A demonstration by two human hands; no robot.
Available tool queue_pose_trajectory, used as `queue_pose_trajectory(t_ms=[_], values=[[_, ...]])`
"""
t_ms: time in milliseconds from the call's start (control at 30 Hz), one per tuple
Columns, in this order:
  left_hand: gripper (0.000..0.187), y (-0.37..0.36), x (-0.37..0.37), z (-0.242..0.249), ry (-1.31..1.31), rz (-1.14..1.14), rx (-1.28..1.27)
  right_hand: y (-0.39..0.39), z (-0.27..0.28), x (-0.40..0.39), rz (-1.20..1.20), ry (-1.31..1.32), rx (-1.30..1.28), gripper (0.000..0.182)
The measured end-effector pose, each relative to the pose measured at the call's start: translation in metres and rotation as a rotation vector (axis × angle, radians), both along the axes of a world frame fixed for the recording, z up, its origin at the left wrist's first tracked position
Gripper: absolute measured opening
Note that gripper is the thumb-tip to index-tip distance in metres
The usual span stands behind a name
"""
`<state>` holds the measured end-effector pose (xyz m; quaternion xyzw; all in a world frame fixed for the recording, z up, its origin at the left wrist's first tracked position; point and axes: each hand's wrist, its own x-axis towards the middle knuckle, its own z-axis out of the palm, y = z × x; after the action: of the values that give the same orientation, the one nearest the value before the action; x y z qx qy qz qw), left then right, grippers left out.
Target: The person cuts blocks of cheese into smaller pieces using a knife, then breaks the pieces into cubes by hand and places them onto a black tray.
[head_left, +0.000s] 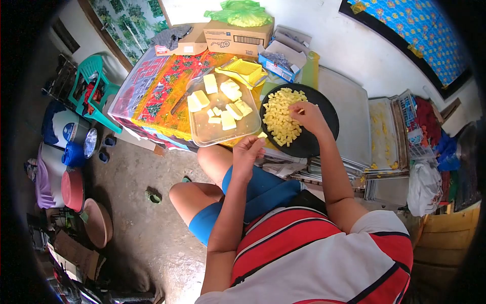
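Head view: a clear tray (201,133) on the table (169,104) holds thick pale-yellow blocks (228,120) and some smaller bits. Just beside it, a round black tray (325,114) carries many small yellow cubes (277,123), heaped toward its left side. A yellow slotted rack (242,72) lies at the clear tray's far edge; an open blue box (276,70) holds greyish material. The left hand (246,156), raised near the trays' front edges, pinches a small yellow piece (261,135) at its fingertips. The right hand (310,116) reaches over the cubes, palm down, fingers bent and close together; whether they grip one, I cannot tell.
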<state>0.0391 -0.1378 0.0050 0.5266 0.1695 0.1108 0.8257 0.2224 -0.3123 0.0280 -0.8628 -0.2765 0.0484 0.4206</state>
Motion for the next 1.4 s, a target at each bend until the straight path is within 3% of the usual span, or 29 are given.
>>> queue_pose_trajectory(t_ms=[67, 167, 267, 567, 667, 767, 867, 967, 1100, 1400], values=[[0.010, -0.002, 0.001, 0.005, -0.013, 0.005, 0.041, 0.003, 0.006, -0.009, -0.004, -0.053, 0.019, 0.031], [0.009, 0.001, 0.009, -0.010, -0.117, 0.002, 0.218, 0.018, 0.018, -0.032, 0.266, 0.312, 0.303, 0.031], [0.009, 0.000, 0.009, 0.007, -0.113, -0.037, 0.364, 0.026, 0.033, -0.059, 0.419, 0.467, 0.304, 0.029], [0.011, -0.003, 0.004, 0.023, -0.186, -0.083, 0.393, 0.025, 0.045, -0.068, 0.372, 0.741, 0.409, 0.026], [0.011, -0.001, 0.004, 0.018, -0.197, -0.085, 0.291, 0.023, 0.042, -0.069, 0.318, 0.830, 0.478, 0.025], [0.008, -0.002, 0.005, 0.016, -0.170, -0.066, 0.303, 0.019, 0.040, -0.068, 0.304, 0.805, 0.511, 0.025], [0.009, -0.007, 0.013, 0.009, -0.180, 0.053, 0.570, 0.008, 0.034, -0.062, 0.258, 0.703, 0.524, 0.025], [0.013, -0.011, 0.029, -0.003, -0.333, 0.150, 1.092, -0.016, 0.006, -0.039, 0.171, 0.356, 0.326, 0.027], [0.014, -0.037, 0.040, -0.008, -0.263, 0.091, 1.139, -0.040, -0.021, -0.028, 0.065, 0.304, 0.128, 0.029], [0.013, -0.051, 0.048, -0.029, -0.271, 0.097, 1.192, -0.056, -0.024, -0.040, 0.034, 0.255, 0.060, 0.021]])
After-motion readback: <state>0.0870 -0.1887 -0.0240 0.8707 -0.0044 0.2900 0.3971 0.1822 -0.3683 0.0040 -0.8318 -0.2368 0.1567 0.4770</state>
